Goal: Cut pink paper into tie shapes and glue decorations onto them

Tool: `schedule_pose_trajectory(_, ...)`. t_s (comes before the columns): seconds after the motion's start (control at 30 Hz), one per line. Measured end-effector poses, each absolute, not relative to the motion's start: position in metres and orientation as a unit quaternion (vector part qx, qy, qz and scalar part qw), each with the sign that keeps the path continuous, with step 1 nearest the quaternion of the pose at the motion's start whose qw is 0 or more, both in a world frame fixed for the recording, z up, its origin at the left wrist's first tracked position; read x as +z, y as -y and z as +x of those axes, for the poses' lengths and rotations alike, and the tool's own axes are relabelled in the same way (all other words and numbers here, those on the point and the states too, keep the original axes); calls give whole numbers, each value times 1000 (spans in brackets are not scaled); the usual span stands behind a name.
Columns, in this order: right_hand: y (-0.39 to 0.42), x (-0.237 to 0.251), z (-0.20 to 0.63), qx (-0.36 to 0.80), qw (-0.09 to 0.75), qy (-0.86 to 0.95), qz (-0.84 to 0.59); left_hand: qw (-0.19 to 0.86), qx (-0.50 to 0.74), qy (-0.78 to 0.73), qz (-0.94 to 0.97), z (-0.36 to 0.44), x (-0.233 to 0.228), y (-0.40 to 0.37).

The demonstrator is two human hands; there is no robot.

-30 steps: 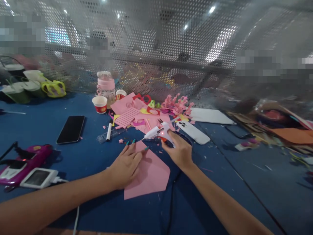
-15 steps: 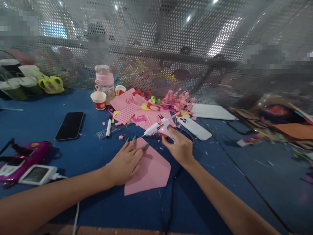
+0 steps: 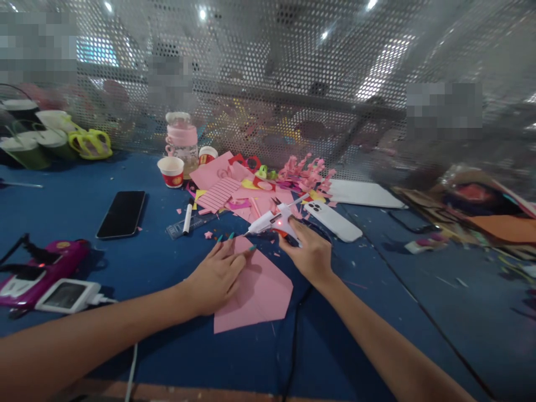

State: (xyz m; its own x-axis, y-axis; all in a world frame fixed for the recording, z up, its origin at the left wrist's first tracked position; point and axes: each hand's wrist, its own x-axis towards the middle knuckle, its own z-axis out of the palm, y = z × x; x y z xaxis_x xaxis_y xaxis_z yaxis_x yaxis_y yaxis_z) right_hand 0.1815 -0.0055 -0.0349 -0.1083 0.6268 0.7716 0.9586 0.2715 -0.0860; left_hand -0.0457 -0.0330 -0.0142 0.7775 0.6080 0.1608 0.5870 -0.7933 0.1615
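A cut sheet of pink paper [image 3: 262,290] lies on the blue table in front of me. My left hand [image 3: 220,276] rests flat on its left part, fingers stretched toward the far corner. In my right hand [image 3: 310,251] is a white hot glue gun [image 3: 268,221] with a red light glowing on its side. Its nozzle points left and sits close to the paper's far tip, near my left fingertips; whether it touches cannot be told. A glue stick juts from the gun's back, and a black cord runs toward me.
Behind the gun lies a heap of pink paper scraps [image 3: 221,192]. A white marker [image 3: 188,218] lies across a clear ruler [image 3: 173,230]. Phones lie on both sides, one black [image 3: 121,214], one white [image 3: 334,221]. A paper cup [image 3: 171,172] stands by a pink-lidded bottle [image 3: 182,137].
My view has shifted very slightly. Both hands, the glue gun and the pink paper keep nearly the same places.
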Motion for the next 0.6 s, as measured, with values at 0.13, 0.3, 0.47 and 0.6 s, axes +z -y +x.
schedule_pose_trajectory(0.13,5,-35,180,-229,375,709,-552,46,95,-320,942,-45,-13,33)
schedule_pose_trajectory(0.3,5,-34,179,-220,371,710,-557,50,104,-316,942,-45,-13,33)
schedule_pose_trajectory(0.47,6,-33,180,-218,381,713,-546,51,94,-318,942,-45,-12,33)
schedule_pose_trajectory(0.6,5,-34,179,-256,371,711,-540,50,102,-316,942,-44,-12,33)
